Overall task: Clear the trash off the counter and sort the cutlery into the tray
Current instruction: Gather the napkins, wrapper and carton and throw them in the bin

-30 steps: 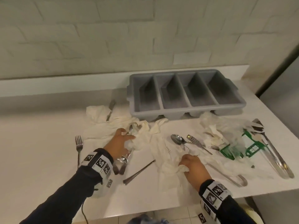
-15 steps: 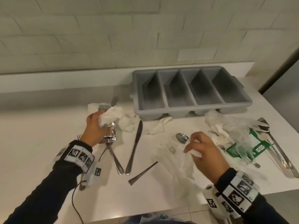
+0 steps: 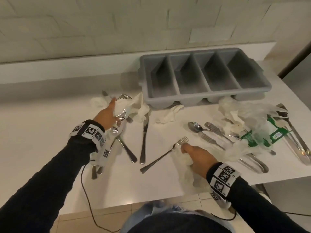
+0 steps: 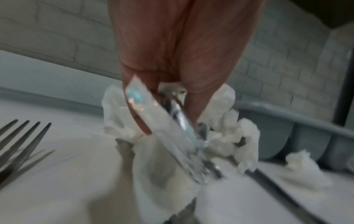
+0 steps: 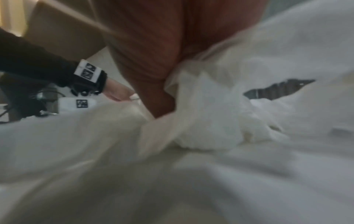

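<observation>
My left hand point(image 3: 110, 113) grips a bunch of crumpled white napkins point(image 3: 133, 106) and silver foil point(image 3: 120, 117) left of the grey tray point(image 3: 204, 96); the left wrist view shows the foil point(image 4: 162, 125) and the napkins point(image 4: 229, 133) pinched in my curled fingers. My right hand point(image 3: 190, 153) holds a balled white napkin point(image 3: 183, 158) low over the counter, right by a fork point(image 3: 161, 155). In the right wrist view the white napkin point(image 5: 220, 121) fills most of the blurred picture. The tray's compartments hold nothing.
A knife point(image 3: 144, 137), crossed cutlery point(image 3: 126, 148) and another fork point(image 3: 94, 170) lie by my left arm. A spoon point(image 3: 195, 127), knives, tongs point(image 3: 299, 145), clear plastic point(image 3: 249, 118), a green wrapper point(image 3: 262, 137) and a loose napkin point(image 3: 168, 115) sit at the right. The counter edge is near me.
My left hand carried its napkins and foil back toward the wall. My right hand dropped down and toward me, bunching the flat napkin into a ball and uncovering the fork.
</observation>
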Available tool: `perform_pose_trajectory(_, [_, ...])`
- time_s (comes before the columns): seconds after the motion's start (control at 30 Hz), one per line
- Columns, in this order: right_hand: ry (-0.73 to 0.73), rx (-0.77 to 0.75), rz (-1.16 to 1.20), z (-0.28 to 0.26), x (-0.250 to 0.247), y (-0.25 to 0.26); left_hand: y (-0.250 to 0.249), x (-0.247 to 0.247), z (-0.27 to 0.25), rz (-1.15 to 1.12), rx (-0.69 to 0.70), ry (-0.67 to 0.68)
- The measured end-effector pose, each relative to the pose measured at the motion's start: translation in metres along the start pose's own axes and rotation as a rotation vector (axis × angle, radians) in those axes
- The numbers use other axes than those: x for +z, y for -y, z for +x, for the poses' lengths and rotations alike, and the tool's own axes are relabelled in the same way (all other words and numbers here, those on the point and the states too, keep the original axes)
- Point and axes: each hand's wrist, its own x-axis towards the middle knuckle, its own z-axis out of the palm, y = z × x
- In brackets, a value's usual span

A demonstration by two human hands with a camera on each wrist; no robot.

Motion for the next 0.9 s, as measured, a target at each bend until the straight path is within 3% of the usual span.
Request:
perform_pose_trajectory(0.07, [-0.033,0.031,0.085,-0.001,-0.003,-0.009,-0.005,-0.009,-0.017,-0.089,0.092,-0.123])
perform_pose_trajectory(0.17, [-0.237,0.049,0.214,-0.008,-0.016,-0.025,-0.035,-0.028,-0.058,-0.305,0.402,-0.270])
perform_pose_trajectory(0.23, [-0.478,0.073,0.420,-0.023,-0.034,-0.038,-0.063,-0.033,-0.081,-0.322,0.574,-0.236])
perform_pose_trajectory(0.4, [-0.886,0.159,0.891,-0.097,-0.073,-0.085,-0.137,-0.001,-0.113,-0.293,0.766,-0.130])
perform_pose_trajectory(0.5, [-1.138,0.263,1.102,-0.161,-0.079,-0.127,-0.199,0.036,-0.135,-0.305,0.951,0.023])
perform_pose_trajectory(0.67, [-1.418,0.572,1.162,-0.275,-0.043,-0.209,-0.298,0.137,-0.181,-0.307,1.192,0.503])
perform_pose_trajectory(0.8, [-1.554,0.849,1.280,-0.340,0.015,-0.264,-0.362,0.233,-0.226,-0.364,1.128,0.859])
perform_pose_trajectory(0.9, [-1.539,1.026,1.460,-0.363,0.061,-0.301,-0.396,0.314,-0.243,-0.404,0.939,0.981])
